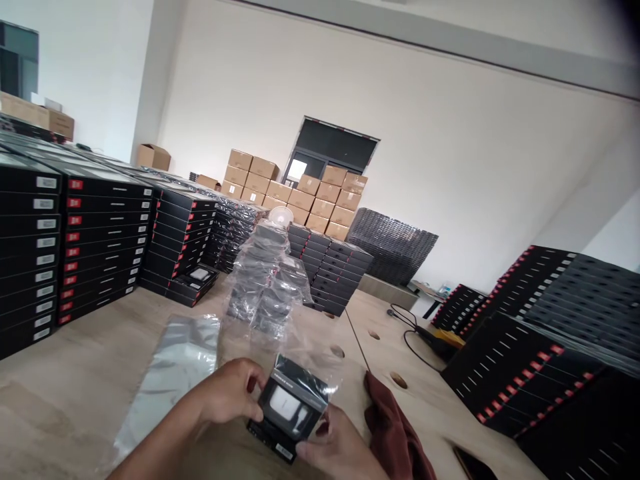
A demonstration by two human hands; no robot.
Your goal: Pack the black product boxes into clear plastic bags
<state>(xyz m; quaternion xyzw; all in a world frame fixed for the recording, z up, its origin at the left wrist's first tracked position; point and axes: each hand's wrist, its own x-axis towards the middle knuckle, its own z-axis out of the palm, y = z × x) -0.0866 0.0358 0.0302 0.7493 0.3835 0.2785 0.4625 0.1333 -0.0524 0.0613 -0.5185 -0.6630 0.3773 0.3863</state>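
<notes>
Between my hands is a black product box (289, 407) with a picture of a white device on its face; a clear plastic bag (320, 363) lies around its upper part. My left hand (233, 393) grips the box's left edge with thumb and fingers. At its lower right corner, my right hand (337, 443) holds on with the thumb in front. Left of my left hand, a pile of flat clear plastic bags (175, 363) lies on the wooden table (95, 373). A dark red cloth (395, 433) lies crumpled to the right of my right hand.
Bagged black boxes (270, 273) are stacked just ahead. Tall stacks of black boxes stand at left (105, 233) and right (530, 373). Brown cartons (300, 200) are piled by the back wall. A phone (473, 463) lies at the lower right, with a black cable (413, 333) farther back.
</notes>
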